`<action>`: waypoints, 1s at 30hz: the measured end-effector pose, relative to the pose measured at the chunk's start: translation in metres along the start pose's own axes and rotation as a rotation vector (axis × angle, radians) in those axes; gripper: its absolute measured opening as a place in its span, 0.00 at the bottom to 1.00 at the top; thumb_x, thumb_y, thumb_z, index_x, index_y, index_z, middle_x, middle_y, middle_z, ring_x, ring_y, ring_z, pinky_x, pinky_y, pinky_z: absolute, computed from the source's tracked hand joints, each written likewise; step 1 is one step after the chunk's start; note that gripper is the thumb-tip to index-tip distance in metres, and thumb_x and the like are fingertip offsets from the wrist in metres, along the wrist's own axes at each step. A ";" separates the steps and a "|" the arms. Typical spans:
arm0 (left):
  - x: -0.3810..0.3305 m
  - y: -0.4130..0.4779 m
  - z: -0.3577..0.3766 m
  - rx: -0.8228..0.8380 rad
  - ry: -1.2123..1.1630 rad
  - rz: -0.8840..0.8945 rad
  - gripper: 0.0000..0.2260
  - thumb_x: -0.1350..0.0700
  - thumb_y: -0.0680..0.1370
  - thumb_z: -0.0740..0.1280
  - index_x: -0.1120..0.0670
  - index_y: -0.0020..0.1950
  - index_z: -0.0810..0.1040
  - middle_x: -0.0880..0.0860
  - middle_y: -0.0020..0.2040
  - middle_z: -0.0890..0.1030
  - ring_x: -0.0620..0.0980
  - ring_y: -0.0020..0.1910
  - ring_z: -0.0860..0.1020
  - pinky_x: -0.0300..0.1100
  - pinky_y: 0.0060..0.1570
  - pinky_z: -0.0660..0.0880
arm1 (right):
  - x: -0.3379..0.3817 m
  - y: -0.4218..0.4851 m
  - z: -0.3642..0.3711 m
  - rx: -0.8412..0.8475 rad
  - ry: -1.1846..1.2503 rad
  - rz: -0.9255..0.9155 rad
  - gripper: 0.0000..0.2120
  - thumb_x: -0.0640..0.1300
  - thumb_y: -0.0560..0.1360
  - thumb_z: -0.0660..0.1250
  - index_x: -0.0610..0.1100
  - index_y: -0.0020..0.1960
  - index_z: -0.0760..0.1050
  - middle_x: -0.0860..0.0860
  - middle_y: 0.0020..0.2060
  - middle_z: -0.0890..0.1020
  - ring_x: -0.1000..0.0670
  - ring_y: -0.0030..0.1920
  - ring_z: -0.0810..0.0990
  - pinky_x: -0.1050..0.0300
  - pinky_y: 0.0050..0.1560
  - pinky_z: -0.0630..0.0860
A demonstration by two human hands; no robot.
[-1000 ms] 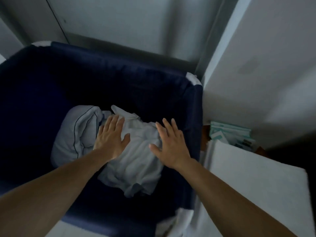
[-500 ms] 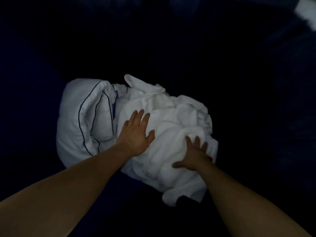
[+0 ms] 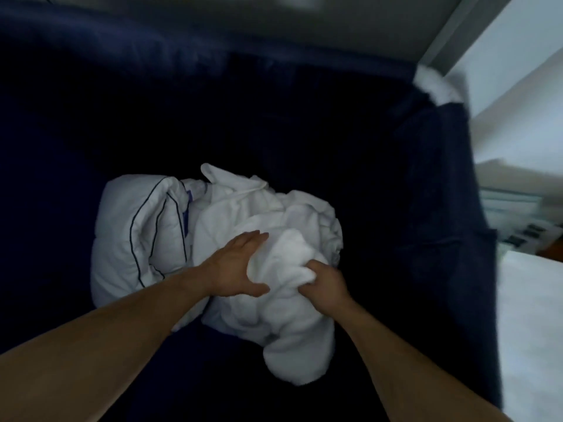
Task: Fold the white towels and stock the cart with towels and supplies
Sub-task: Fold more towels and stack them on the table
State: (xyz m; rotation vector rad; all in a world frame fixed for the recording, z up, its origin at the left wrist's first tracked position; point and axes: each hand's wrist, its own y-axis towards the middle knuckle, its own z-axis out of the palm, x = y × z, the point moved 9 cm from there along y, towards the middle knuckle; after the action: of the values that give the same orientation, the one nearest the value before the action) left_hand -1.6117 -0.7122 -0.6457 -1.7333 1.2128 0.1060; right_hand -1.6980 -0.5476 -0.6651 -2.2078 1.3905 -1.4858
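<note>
Deep in the navy laundry bin (image 3: 432,166), the right hand (image 3: 327,283) clutches a bunch of crumpled white towel (image 3: 286,260); the left hand (image 3: 236,269) lies flat against it, beside a piped pillow (image 3: 137,226).

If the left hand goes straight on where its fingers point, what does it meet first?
Likely the towel: the left hand lies on it, fingers aimed at its bunched folds. Depth is unclear.

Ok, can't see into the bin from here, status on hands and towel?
Right hand grips crumpled white towel. Left hand flat against it. Towel down in dark blue fabric bin, white navy-piped pillow alongside.
</note>
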 end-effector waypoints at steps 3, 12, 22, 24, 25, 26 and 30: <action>-0.043 -0.025 -0.020 -0.071 -0.039 0.071 0.65 0.22 0.52 0.72 0.39 0.79 0.40 0.44 0.80 0.48 0.46 0.78 0.50 0.46 0.78 0.50 | 0.065 -0.035 -0.053 0.000 0.100 -0.131 0.18 0.58 0.61 0.65 0.47 0.44 0.77 0.55 0.38 0.81 0.55 0.40 0.78 0.64 0.40 0.73; -0.258 -0.165 -0.130 -0.531 -0.341 0.320 0.44 0.51 0.62 0.83 0.30 0.67 0.60 0.36 0.61 0.74 0.29 0.60 0.73 0.36 0.56 0.74 | 0.197 -0.183 -0.233 -0.101 0.629 -0.423 0.13 0.39 0.61 0.68 0.51 0.44 0.80 0.52 0.40 0.84 0.51 0.43 0.83 0.57 0.39 0.79; -0.411 -0.286 -0.199 -0.981 -0.724 0.342 0.20 0.52 0.64 0.76 0.45 0.56 0.79 0.47 0.51 0.83 0.50 0.51 0.82 0.51 0.55 0.80 | 0.232 -0.336 -0.367 -0.335 0.412 -0.751 0.53 0.61 0.58 0.80 0.64 0.76 0.56 0.58 0.71 0.69 0.55 0.70 0.71 0.54 0.65 0.73; -0.439 -0.300 -0.202 -1.011 -0.813 0.361 0.14 0.53 0.67 0.76 0.45 0.51 0.79 0.48 0.50 0.83 0.50 0.50 0.82 0.50 0.54 0.80 | 0.221 -0.351 -0.362 -0.348 0.271 -0.693 0.59 0.67 0.51 0.79 0.65 0.76 0.53 0.58 0.72 0.67 0.53 0.70 0.69 0.50 0.67 0.72; -0.455 -0.304 -0.199 -1.010 -0.836 0.350 0.15 0.50 0.67 0.76 0.46 0.51 0.79 0.49 0.50 0.83 0.51 0.49 0.82 0.49 0.53 0.80 | 0.216 -0.357 -0.360 -0.338 0.271 -0.667 0.61 0.68 0.49 0.80 0.63 0.76 0.53 0.58 0.70 0.68 0.54 0.69 0.70 0.49 0.66 0.72; -0.470 -0.305 -0.195 -1.000 -0.844 0.337 0.19 0.46 0.65 0.76 0.48 0.53 0.80 0.49 0.50 0.83 0.51 0.48 0.83 0.49 0.51 0.81 | 0.214 -0.364 -0.360 -0.330 0.303 -0.649 0.62 0.67 0.47 0.80 0.62 0.75 0.54 0.59 0.68 0.70 0.55 0.67 0.71 0.52 0.65 0.73; -0.525 -0.307 -0.176 -0.966 -0.871 0.358 0.31 0.34 0.57 0.72 0.51 0.54 0.81 0.51 0.47 0.85 0.52 0.47 0.84 0.46 0.46 0.79 | 0.210 -0.394 -0.385 -0.405 0.465 -0.653 0.53 0.52 0.55 0.85 0.60 0.71 0.58 0.65 0.56 0.77 0.66 0.54 0.76 0.68 0.48 0.72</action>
State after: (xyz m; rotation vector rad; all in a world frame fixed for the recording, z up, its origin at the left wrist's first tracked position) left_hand -1.7161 -0.4839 -0.0640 -1.8334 0.7895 1.6982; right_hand -1.7435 -0.3454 -0.1127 -2.8943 1.2109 -2.2089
